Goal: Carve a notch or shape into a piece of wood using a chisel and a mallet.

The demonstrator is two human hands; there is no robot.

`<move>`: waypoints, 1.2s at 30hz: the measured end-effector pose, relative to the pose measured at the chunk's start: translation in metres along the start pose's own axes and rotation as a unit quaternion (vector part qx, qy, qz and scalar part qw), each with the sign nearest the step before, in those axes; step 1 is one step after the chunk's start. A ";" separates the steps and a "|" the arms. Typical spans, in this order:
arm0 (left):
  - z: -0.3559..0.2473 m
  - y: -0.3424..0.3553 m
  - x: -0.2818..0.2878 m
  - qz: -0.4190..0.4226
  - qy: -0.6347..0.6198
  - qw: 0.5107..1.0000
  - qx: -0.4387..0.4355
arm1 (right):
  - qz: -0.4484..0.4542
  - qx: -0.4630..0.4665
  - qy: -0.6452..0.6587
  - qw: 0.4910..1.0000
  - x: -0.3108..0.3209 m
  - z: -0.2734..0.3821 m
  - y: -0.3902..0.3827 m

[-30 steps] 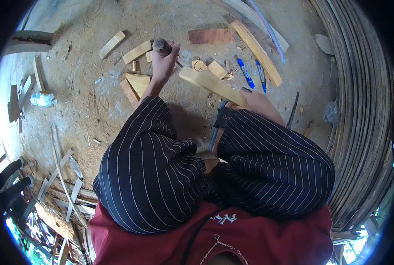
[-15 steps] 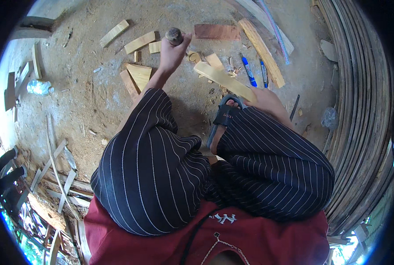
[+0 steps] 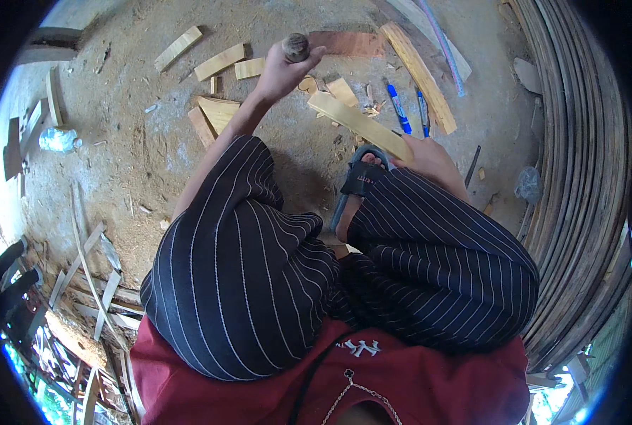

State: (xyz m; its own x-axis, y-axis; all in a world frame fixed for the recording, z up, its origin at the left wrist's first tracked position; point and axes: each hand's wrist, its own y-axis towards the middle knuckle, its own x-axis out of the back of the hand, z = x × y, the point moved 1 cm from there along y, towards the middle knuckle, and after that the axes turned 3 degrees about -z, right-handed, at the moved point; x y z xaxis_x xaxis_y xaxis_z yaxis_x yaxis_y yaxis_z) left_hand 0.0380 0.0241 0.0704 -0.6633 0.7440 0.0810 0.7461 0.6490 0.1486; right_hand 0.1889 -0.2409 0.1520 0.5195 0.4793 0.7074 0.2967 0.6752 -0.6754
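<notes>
My left hand (image 3: 280, 74) grips an upright round wooden tool handle (image 3: 295, 47) near the upper middle; whatever is below it is hidden. My right hand (image 3: 429, 159), beside my sandaled foot (image 3: 362, 180), holds a pale flat wooden bar (image 3: 358, 120), which slants up toward the middle. Beyond the bar lie a small wood piece with a curved outline on it (image 3: 307, 84), a small pale block (image 3: 342, 92) and wood chips. A blue marker (image 3: 397, 106) and a thinner blue pen (image 3: 423, 113) lie right of these.
Wood offcuts (image 3: 219, 62), a reddish board (image 3: 348, 44) and a long plank (image 3: 418, 74) lie around on the dusty floor. A plastic bottle (image 3: 61, 140) is at left, scrap sticks (image 3: 103, 283) at lower left, stacked long planks (image 3: 578, 198) along the right, a dark thin rod (image 3: 471, 166) near them.
My left hand with the handle has moved up and to the right. My right hand and the bar have shifted rightward, and more of the sandaled foot shows.
</notes>
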 end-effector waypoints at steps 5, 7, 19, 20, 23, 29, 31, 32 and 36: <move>0.002 0.002 -0.008 0.017 0.006 1.000 0.009 | -0.013 0.009 -0.011 1.000 -0.010 -0.002 -0.001; 0.003 0.001 -0.009 0.014 0.017 1.000 0.000 | -0.024 0.027 -0.010 0.999 -0.012 -0.002 0.000; 0.001 0.006 -0.009 0.070 0.029 0.997 0.000 | -0.009 0.012 -0.012 1.000 -0.004 0.011 -0.006; 0.002 0.007 -0.010 0.072 0.029 0.997 -0.017 | -0.015 0.027 0.003 1.000 -0.004 0.011 -0.007; 0.004 0.008 -0.007 0.083 0.033 0.996 -0.020 | -0.018 0.045 0.028 0.998 0.001 0.019 -0.010; 0.000 0.011 -0.011 0.110 0.064 0.992 -0.007 | -0.027 0.029 -0.006 0.999 -0.006 0.008 -0.004; 0.001 0.012 -0.010 0.123 0.067 0.990 -0.013 | -0.024 0.028 -0.009 0.999 -0.007 0.008 -0.002; 0.001 0.012 -0.010 0.115 0.050 0.992 -0.021 | -0.026 0.036 -0.009 0.999 -0.009 0.008 -0.001; -0.002 0.007 -0.005 0.101 0.047 0.994 -0.016 | -0.012 0.042 -0.008 0.999 -0.015 0.008 0.004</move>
State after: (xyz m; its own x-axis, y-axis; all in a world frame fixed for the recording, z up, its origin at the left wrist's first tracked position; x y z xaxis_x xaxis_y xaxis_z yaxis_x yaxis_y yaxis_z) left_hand 0.0466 0.0243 0.0727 -0.5036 0.8395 0.2039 0.8635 0.4814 0.1506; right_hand 0.1763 -0.2410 0.1401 0.5005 0.4698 0.7272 0.2407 0.7313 -0.6382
